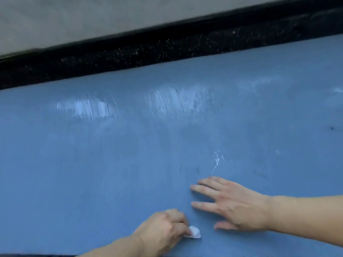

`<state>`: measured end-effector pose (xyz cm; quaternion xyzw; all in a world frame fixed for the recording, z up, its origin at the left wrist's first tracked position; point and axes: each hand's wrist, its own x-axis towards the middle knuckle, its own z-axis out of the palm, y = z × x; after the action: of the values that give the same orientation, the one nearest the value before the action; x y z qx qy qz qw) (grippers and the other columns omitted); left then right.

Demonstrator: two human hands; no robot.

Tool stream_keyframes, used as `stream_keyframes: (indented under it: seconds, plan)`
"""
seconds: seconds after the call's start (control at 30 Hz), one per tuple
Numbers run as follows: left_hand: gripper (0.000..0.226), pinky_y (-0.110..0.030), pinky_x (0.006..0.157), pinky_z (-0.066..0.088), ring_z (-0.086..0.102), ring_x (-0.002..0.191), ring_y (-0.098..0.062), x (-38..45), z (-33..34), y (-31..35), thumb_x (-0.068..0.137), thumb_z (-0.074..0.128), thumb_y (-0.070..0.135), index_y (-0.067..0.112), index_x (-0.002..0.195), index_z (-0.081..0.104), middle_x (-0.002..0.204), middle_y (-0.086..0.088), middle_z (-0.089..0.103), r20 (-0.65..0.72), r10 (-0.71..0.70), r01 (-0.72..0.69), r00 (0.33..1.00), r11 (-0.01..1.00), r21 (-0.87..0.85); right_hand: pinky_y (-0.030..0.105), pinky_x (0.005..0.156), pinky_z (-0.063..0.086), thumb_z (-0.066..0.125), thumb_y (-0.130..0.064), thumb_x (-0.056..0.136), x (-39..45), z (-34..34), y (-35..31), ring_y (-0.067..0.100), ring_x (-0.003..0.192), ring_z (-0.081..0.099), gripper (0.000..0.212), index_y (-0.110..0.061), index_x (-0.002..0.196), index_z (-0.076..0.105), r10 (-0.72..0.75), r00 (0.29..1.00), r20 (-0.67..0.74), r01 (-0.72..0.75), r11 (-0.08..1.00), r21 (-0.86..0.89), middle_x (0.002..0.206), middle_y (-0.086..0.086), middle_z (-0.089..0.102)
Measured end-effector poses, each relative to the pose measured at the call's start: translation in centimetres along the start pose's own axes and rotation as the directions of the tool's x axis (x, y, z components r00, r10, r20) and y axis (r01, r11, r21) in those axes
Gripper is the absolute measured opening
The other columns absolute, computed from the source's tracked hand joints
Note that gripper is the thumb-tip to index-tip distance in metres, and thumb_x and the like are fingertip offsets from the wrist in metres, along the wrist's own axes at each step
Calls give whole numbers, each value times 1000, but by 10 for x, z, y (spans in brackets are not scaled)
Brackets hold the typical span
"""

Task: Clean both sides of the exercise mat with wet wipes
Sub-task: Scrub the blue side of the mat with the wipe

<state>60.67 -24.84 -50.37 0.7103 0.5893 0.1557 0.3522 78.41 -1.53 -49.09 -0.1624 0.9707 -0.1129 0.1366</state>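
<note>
From the head camera, the left hand (163, 229) comes in from the bottom edge with its fingers curled tight around a small crumpled white wet wipe (194, 234). A corner of the wipe pokes out past the knuckles and sits against the blue exercise mat (111, 164). The forearm rises from the lower edge, angled up and to the right.

The right hand (235, 206) lies flat on the mat just beside and above the left one, palm down, fingers straight and spread, pointing left. It holds nothing, only rests on the surface. Its forearm reaches in from the right edge, nearly level.

The mat fills most of the view, spread out flat. Pale wet streaks (176, 101) shine across its far half, and a thin white scuff (216, 162) sits just above the right fingertips. Beyond the mat's far edge runs a dark speckled strip (167, 47), then a pale grey floor (92, 17).
</note>
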Motion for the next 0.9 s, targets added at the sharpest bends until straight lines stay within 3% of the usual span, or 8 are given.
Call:
stream_keyframes:
  seconds: [0.07, 0.13, 0.2, 0.3, 0.43, 0.57, 0.8, 0.9]
  plan:
    - [12, -21, 76, 53, 63, 83, -8, 37, -49, -34, 99, 61, 29, 29, 100, 73, 96, 10, 64, -257, -97, 98, 962, 995, -7, 53, 124, 33, 70, -78, 78, 24, -29, 65, 40, 155, 33, 97, -34, 159, 38, 199, 974, -110, -194, 980, 50, 172, 16, 23]
    - [8, -24, 73, 52, 62, 75, -7, 82, -117, -69, 93, 70, 22, 26, 95, 76, 93, 9, 66, -451, -202, 233, 869, 972, 13, 57, 130, 5, 67, -89, 69, 45, -68, 139, 40, 162, -3, 125, -39, 168, 8, 446, 895, -19, -443, 892, 88, 176, 13, -13]
    - [6, -26, 71, 50, 59, 70, -8, 131, -185, -101, 89, 76, 18, 22, 93, 78, 90, 6, 69, -563, -273, 363, 780, 930, 52, 65, 128, -1, 69, -97, 52, 54, -96, 198, 39, 160, -20, 150, -43, 164, -15, 633, 764, 124, -644, 761, 77, 172, 9, -29]
    - [12, -26, 78, 51, 65, 80, -12, 201, -267, -142, 91, 70, 20, 23, 98, 79, 90, 6, 75, -681, -403, 533, 611, 846, -22, 72, 124, 0, 73, -99, 38, 57, -103, 242, 36, 158, -27, 165, -47, 159, -26, 718, 644, 264, -761, 636, 127, 170, 2, -33]
    - [19, -28, 76, 57, 69, 84, -17, 266, -305, -186, 92, 63, 22, 28, 97, 80, 85, 5, 75, -681, -557, 638, 476, 751, -169, 73, 124, 0, 75, -96, 38, 59, -93, 249, 34, 157, -29, 166, -48, 158, -29, 725, 631, 277, -768, 633, 94, 168, -1, -38]
    - [25, -29, 76, 48, 65, 94, -21, 285, -272, -195, 96, 56, 19, 30, 100, 78, 102, -1, 73, -670, -522, 670, 527, 741, -51, 71, 125, 3, 73, -98, 35, 61, -93, 252, 34, 159, -26, 167, -48, 157, -29, 736, 624, 263, -774, 629, 74, 168, -2, -37]
    - [18, -29, 72, 52, 67, 87, -24, 209, -160, -116, 95, 59, 24, 23, 94, 77, 95, 3, 72, -435, -195, 297, 879, 937, 182, 72, 123, 6, 72, -99, 35, 63, -101, 246, 37, 160, -21, 166, -45, 161, -22, 725, 640, 255, -762, 641, 92, 171, 1, -30]
    - [21, -28, 74, 52, 69, 84, -27, 196, -159, -100, 93, 58, 26, 21, 93, 78, 93, -2, 72, -334, -202, 266, 921, 951, 156, 72, 124, 5, 83, -83, 51, 59, -107, 223, 39, 160, -16, 152, -44, 166, -8, 732, 635, 247, -772, 609, 180, 175, 5, -21]
